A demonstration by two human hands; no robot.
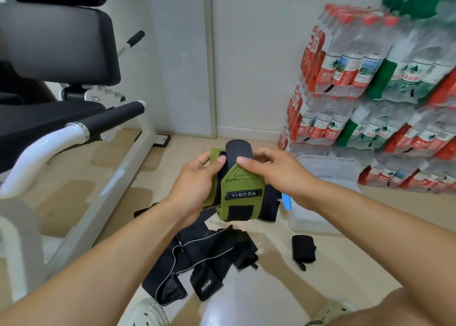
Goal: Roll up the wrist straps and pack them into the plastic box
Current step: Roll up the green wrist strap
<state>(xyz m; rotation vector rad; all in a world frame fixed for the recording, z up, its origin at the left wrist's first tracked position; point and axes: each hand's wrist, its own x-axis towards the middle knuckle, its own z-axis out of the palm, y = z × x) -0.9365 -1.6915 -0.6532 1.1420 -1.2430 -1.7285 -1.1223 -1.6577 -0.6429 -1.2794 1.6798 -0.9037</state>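
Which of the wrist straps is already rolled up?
The small black strap lying alone on the floor near the plastic box; the black pile lies loose.

A white-framed exercise bench with black padded cushions (53, 46) stands on the beige floor (345, 264) along its left side, its black foam roller bar (116, 118) jutting toward the middle. Shrink-wrapped packs of clear plastic water bottles with red and green labels (377, 83) are stacked against the pale wall (246, 54) at the floor's far right corner.
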